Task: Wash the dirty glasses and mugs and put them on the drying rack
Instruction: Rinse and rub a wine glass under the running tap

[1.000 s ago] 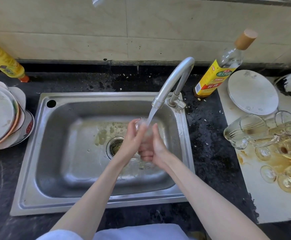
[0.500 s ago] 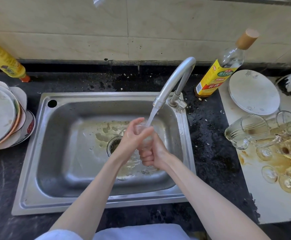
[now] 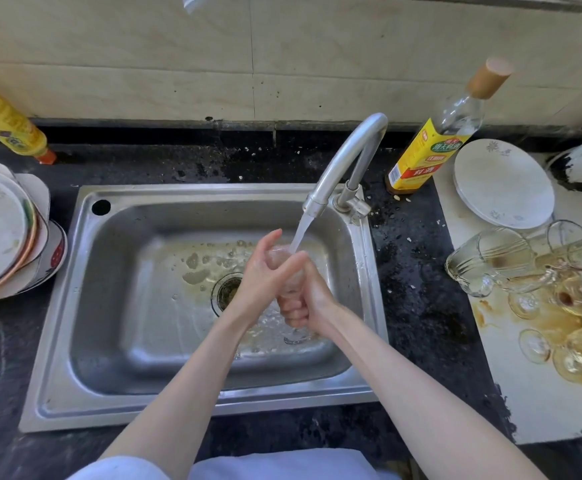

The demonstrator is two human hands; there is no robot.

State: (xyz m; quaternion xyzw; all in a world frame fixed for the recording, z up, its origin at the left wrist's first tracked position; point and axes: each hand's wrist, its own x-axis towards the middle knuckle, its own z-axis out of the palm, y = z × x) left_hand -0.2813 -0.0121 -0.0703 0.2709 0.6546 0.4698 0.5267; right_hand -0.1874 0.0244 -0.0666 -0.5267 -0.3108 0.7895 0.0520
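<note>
**Stemmed glass under the running tap**

While water runs from the tap in a slanted stream, both hands meet over the sink, right of the drain. Right hand: fingers curled tight in a fist round the lower part of a clear glass. Left hand: partly open, fingers bent against the glass's upper part, thumb raised. Glass mostly hidden between the hands; rim end points up and away toward the spout, taking the stream. Long axis tilted, running from the rim down toward the person. A round clear foot shows below the right fist, above the basin floor; whether it touches the steel, cannot tell.

Basin: stainless, wet, yellowish residue and bubbles around the drain. Counter: dark speckled stone, crumbs near the tap base. Right of the sink, a pale board with brown stains carries a cluster of dirty glasses and mugs, several lying on their sides, and a white plate behind them. Yellow-labelled bottle with a wooden cap stands beside the tap. Far left: stacked plates, yellow bottle. Beige tiled wall behind.
</note>
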